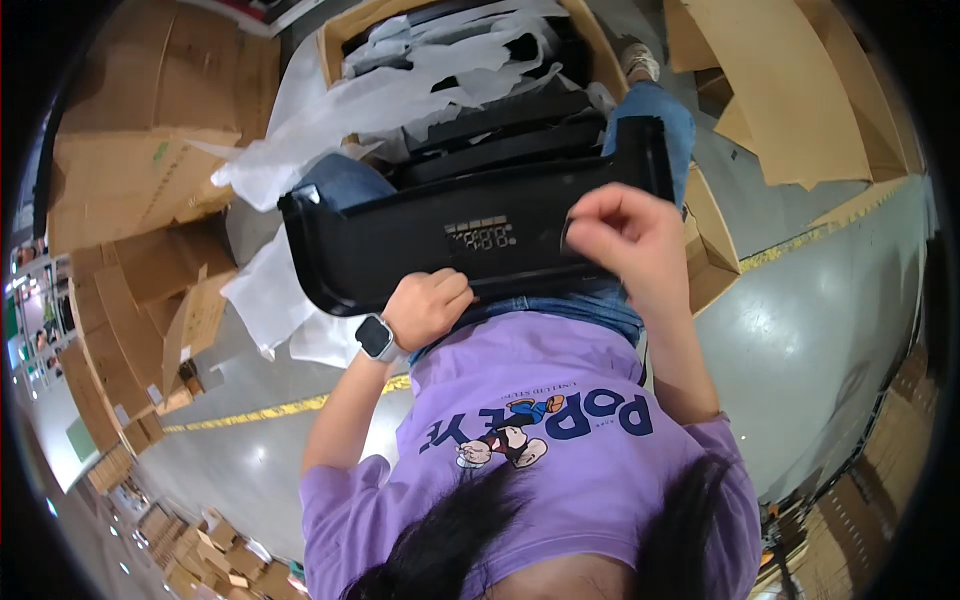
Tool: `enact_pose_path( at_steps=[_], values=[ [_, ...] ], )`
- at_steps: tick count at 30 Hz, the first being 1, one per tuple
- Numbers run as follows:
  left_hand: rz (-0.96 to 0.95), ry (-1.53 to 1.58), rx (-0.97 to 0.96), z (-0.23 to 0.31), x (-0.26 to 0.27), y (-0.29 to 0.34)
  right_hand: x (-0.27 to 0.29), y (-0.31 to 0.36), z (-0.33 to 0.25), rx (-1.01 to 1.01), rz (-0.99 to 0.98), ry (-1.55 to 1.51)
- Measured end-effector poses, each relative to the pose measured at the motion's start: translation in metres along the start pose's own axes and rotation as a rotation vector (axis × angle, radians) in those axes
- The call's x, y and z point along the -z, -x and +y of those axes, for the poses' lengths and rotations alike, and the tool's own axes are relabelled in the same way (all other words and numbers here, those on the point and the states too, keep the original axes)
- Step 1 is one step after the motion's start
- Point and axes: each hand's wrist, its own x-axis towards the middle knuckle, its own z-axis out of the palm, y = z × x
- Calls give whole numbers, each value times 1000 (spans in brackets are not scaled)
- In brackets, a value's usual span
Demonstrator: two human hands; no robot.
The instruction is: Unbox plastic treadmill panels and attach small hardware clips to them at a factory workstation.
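A long black plastic panel (390, 245) with raised ends and a small display-like pattern of light segments in its middle lies across my thighs. My left hand (430, 303), a watch on its wrist, is closed at the panel's near edge, fingers curled over it. Over the panel's right part, my right hand (625, 232) is held in a pinch, slightly blurred. Whatever is between its fingertips, if anything, is too small to make out.
Beyond my knees stands an open cardboard box (590, 40) with more black panels (510, 135) and white wrapping sheets (400, 85). Large cartons (150, 150) rise at the left. Open carton flaps (800, 90) stand at the right. Yellow tape (260, 412) marks the grey floor.
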Motion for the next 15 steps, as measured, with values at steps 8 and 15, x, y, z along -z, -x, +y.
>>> enact_pose_path(
  at_steps=[8,15],
  values=[
    [322,267,259,32,39,-36,-24,-38,7,100,43,-79],
    [704,816,613,18,62,-78,-33,-40,7,-104,1,-253]
  ],
)
